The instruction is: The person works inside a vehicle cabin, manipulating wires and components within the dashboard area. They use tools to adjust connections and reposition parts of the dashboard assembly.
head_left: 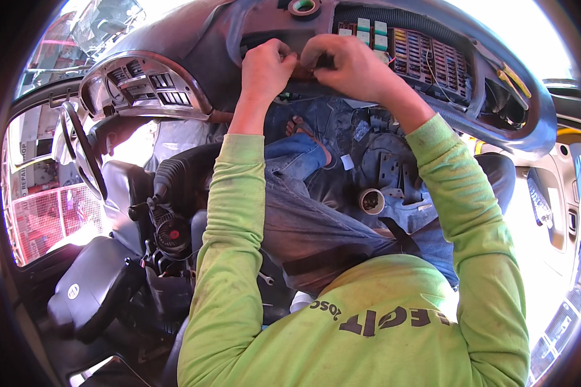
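"Where are the hands working?"

"At the dashboard (206, 77); the left hand (266, 68) has its thumb and fingers drawn close together; the right hand (355, 64) curls beside it, with a narrow gap inside the bent fingers; I cannot tell what either holds, since the fingers hide it."

"And the fuse box (432, 64)?"

"Set into the dashboard, just right of the right hand; its rows of small coloured fuses face up, and the dashboard's edge curves round them."

"Any room to move?"

"Little between the fingertips, which nearly meet; more to the left, where the dashboard's surface is bare; a roll of tape (303, 8) sits beyond the hands, and a yellow-handled tool (515, 80) lies along the right rim."

"Below the wrists?"

"An open space between the forearms; the bent legs (316, 222) fill its lower part; a cup (372, 211) stands there, well apart from both hands."
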`<state>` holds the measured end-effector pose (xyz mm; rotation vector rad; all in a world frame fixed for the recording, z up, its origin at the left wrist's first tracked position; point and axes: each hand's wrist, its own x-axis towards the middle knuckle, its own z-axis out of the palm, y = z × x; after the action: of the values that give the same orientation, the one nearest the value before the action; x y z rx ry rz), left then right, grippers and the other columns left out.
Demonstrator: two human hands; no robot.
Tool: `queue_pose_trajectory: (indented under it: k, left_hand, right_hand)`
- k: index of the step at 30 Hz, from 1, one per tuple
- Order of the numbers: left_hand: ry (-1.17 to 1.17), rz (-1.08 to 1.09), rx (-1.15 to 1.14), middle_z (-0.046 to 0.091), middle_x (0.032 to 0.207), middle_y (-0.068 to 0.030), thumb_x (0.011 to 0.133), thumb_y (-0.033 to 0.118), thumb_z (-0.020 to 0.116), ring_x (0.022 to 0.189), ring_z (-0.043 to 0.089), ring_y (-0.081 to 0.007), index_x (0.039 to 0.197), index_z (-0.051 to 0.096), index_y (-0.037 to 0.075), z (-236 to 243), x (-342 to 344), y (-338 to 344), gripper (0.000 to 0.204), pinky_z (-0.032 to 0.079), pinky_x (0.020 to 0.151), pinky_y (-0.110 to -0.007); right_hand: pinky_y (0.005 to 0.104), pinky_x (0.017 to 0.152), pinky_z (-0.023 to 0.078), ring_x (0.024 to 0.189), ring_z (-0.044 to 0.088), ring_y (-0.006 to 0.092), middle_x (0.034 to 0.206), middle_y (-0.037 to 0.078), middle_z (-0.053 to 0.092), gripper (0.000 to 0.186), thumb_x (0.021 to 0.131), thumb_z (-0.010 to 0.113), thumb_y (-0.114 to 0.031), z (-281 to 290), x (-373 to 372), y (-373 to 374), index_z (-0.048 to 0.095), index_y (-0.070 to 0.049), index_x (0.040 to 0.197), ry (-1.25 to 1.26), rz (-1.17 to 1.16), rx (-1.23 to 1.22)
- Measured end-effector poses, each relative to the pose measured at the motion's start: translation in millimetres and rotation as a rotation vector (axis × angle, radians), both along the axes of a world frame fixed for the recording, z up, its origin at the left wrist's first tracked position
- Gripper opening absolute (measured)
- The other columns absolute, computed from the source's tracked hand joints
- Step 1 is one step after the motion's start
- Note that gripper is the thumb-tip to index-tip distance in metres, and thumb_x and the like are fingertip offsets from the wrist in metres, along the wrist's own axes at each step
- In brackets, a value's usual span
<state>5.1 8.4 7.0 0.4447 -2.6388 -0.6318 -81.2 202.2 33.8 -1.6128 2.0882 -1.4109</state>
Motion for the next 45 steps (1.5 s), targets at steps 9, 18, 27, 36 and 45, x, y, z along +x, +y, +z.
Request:
queue_pose_trajectory:
  k: [9,18,27,36,45]
  left_hand:
    - [0.178,0.029,-0.2,0.074,0.086,-0.0139,0.084,0.017,0.08,0.082,0.073,-0.0353,0.096,0.067,0.007,-17.4,-0.8,5.5,0.02,0.056,0.074,-0.046]
    - [0.141,0.035,-0.217,0.072,0.086,-0.0173,0.086,0.023,0.076,0.084,0.071,-0.0406,0.095,0.064,0.004,-16.7,1.7,9.7,0.024,0.055,0.075,-0.05]
    - [0.166,-0.016,-0.172,0.071,0.091,-0.0188,0.085,0.024,0.076,0.088,0.069,-0.042,0.094,0.064,0.003,-14.6,6.4,9.4,0.026,0.055,0.077,-0.05]
    - [0.205,-0.06,-0.167,0.072,0.089,-0.0175,0.083,0.022,0.079,0.086,0.07,-0.0399,0.093,0.066,0.003,-16.6,6.5,3.7,0.025,0.056,0.075,-0.047]
    - [0.104,-0.115,-0.008,0.074,0.09,-0.017,0.081,0.023,0.08,0.088,0.072,-0.0386,0.091,0.068,0.003,1.7,15.8,-2.6,0.025,0.057,0.077,-0.047]
  right_hand:
    - [0.0393,0.084,0.058,0.09,0.074,0.0277,0.099,0.014,0.076,0.032,0.085,0.063,-0.009,4.7,-18.9,-30.0,0.072,-0.002,0.115,0.024,-0.22,0.025]
    - [0.0476,0.086,0.056,0.097,0.07,0.0431,0.098,0.025,0.073,0.029,0.074,0.059,-0.003,-4.7,-51.6,-60.5,0.076,0.002,0.097,0.14,-0.176,0.126]
    - [0.0483,0.077,0.058,0.087,0.073,0.043,0.089,0.025,0.075,0.021,0.072,0.063,-0.005,14.6,-57.2,-98.9,0.079,0.0,0.085,0.444,0.004,0.721]
    - [0.0488,0.082,0.058,0.095,0.072,0.0414,0.095,0.022,0.075,0.026,0.07,0.067,-0.003,21.5,-43.5,-82.4,0.079,-0.006,0.093,0.387,-0.109,0.528]
    - [0.0487,0.085,0.057,0.096,0.072,0.0402,0.095,0.02,0.075,0.021,0.073,0.067,-0.005,15.7,-43.3,-70.9,0.077,-0.006,0.091,0.538,-0.048,0.5]
